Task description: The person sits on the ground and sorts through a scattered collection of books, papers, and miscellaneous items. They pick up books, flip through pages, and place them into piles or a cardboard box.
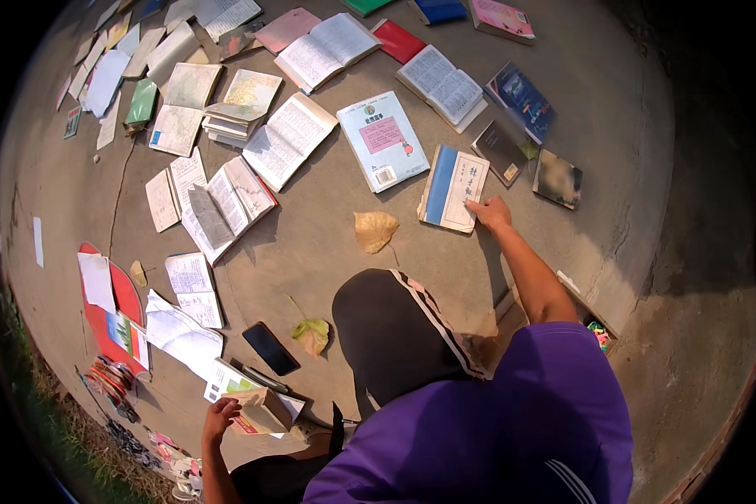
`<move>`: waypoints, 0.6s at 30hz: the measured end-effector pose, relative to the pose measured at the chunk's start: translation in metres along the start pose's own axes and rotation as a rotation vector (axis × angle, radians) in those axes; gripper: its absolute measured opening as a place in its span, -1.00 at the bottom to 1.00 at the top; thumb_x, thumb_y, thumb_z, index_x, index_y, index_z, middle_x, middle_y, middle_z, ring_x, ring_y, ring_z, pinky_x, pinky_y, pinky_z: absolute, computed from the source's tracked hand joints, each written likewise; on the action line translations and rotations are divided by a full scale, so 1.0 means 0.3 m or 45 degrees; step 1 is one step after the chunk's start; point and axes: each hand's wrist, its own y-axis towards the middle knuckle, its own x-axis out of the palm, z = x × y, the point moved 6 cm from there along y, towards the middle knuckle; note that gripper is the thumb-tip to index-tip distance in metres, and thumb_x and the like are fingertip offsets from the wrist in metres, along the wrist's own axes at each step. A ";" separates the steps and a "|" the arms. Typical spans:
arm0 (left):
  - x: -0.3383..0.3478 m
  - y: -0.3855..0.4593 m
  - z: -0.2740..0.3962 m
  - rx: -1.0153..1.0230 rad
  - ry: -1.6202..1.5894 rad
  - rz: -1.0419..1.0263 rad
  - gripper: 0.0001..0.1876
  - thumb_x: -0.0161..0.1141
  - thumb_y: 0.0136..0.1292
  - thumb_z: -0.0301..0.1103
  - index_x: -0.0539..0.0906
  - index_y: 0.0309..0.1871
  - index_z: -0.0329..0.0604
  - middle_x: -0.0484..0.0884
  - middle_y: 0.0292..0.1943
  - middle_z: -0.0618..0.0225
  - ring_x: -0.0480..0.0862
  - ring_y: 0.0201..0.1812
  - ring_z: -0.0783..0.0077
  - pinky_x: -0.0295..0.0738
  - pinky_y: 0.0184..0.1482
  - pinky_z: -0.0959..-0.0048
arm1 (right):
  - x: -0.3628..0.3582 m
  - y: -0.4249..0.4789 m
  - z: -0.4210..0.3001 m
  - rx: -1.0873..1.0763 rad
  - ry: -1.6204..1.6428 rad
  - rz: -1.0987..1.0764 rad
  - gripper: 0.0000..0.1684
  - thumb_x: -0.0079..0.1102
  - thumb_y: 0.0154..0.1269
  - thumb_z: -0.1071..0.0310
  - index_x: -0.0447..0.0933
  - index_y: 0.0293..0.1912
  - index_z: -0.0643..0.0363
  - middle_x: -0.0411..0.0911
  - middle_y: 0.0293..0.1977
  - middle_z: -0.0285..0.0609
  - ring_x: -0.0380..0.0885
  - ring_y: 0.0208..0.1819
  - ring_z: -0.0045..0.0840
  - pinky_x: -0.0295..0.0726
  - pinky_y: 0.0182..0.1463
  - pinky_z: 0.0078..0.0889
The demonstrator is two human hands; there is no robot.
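My right hand (494, 213) pinches the right edge of a worn paperback book (461, 189) with a blue band down its pale cover. The book lies shut on the concrete, its fingers-side edge partly hidden. By my left side, my left hand (219, 417) has its fingers curled on the edge of a thick book (259, 409). That book leans among white papers and a booklet (222, 379). Close to the paperback's left is a light-blue book (383, 140) with a pink panel. A dark notebook (499, 152) sits at its upper right.
Several open books (292, 140) spread across the concrete ground (302, 233). A smartphone (271, 348) lies left of my knee, beside a yellowing leaf (312, 334). A dry leaf (375, 232) is ahead. Papers rest on a red board (123, 277); a wooden box (579, 293) stands at right.
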 end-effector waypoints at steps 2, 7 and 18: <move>-0.019 -0.180 -0.126 -0.260 -0.112 -0.090 -0.61 0.09 0.30 -0.04 0.57 -0.03 -0.18 0.67 -0.13 0.26 0.63 -0.11 0.34 0.45 -0.04 0.28 | 0.005 0.002 -0.071 0.081 -0.060 0.008 -0.13 0.46 -0.12 -0.11 0.38 0.00 0.35 0.53 -0.05 0.12 0.54 -0.01 -0.15 0.50 0.04 -0.23; 0.053 -0.380 -0.073 -0.297 -0.654 -0.288 -0.61 0.04 0.30 -0.15 0.58 -0.06 -0.36 0.67 -0.20 0.13 0.64 -0.17 0.23 0.48 -0.03 0.31 | 0.011 0.038 -0.104 0.256 0.022 -0.079 -0.10 0.57 -0.20 0.04 0.34 0.03 0.38 0.52 0.00 0.13 0.52 0.06 -0.15 0.49 0.10 -0.20; 0.240 -0.316 1.260 0.623 0.428 -0.397 -0.66 0.09 0.26 -0.28 0.56 -0.02 -0.36 0.67 -0.33 0.24 0.64 -0.31 0.47 0.53 -0.19 0.48 | -0.021 0.011 -0.095 0.277 0.031 0.014 -0.08 0.53 -0.16 -0.01 0.33 0.07 0.36 0.53 0.00 0.13 0.56 0.01 -0.15 0.52 0.04 -0.20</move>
